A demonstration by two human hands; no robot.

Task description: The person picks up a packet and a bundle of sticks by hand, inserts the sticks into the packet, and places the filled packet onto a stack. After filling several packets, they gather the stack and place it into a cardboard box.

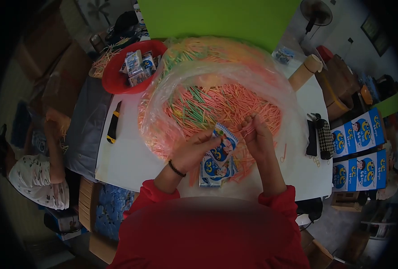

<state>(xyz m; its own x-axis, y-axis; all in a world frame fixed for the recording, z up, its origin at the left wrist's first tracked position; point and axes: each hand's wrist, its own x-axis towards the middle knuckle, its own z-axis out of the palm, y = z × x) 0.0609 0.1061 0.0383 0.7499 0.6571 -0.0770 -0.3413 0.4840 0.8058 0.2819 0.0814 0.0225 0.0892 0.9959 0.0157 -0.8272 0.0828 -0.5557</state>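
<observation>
A small blue-and-white printed packet point(224, 145) is pinched in the fingers of my left hand point(191, 150). Close by on the right, my right hand point(261, 140) has its fingers curled around a few thin pink sticks point(248, 130). More of the printed packets point(213, 172) lie in a small pile just below my hands. Beyond them, a large clear plastic bag point(188, 74) lies open, full of pink, green and yellow sticks point(221, 101). Several loose sticks are scattered on the table near the packets.
A red bowl point(114, 74) with packets stands at the table's point(131, 134) back left, above a yellow-black cutter point(113, 125). To the right are a cardboard tube point(304, 73), a checkered pouch point(325, 142) and blue-white boxes point(360, 132). Another person point(40, 179) sits at the left.
</observation>
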